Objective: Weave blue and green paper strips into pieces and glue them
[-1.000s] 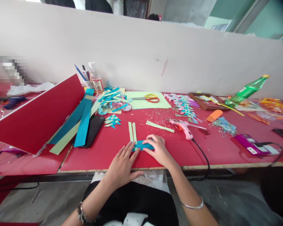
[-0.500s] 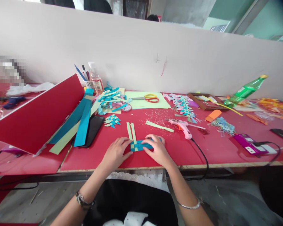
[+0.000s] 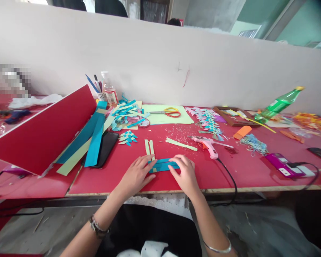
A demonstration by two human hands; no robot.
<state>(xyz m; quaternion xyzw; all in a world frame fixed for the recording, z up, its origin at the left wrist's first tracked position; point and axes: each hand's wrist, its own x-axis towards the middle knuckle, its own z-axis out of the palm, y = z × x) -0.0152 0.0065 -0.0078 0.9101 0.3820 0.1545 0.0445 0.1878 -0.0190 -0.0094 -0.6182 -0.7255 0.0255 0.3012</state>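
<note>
On the red table, blue paper strips (image 3: 163, 165) lie crosswise, woven with two upright pale-yellow strips (image 3: 150, 147). My left hand (image 3: 139, 172) covers the woven left end, its fingertips pressing on the crossing and its thumb below. At the other side my right hand (image 3: 185, 171) has the strips' right end between thumb and fingers; the end itself is hidden. Behind them lies a finished-looking small blue-and-yellow woven piece (image 3: 128, 137). A loose pair of pale-yellow strips (image 3: 181, 144) rests farther right.
A pink glue gun (image 3: 209, 145) lies to the right, its cable running off the front edge. Scissors (image 3: 169, 112) rest on pale paper at the back. Left stand a phone (image 3: 108, 148), long strips (image 3: 95, 137) and a leaning red board (image 3: 48, 132). A green bottle (image 3: 280, 103) tilts at the right.
My right hand has slid a little to the right along the blue strips. My left hand has shifted slightly right and now covers more of the woven crossing.
</note>
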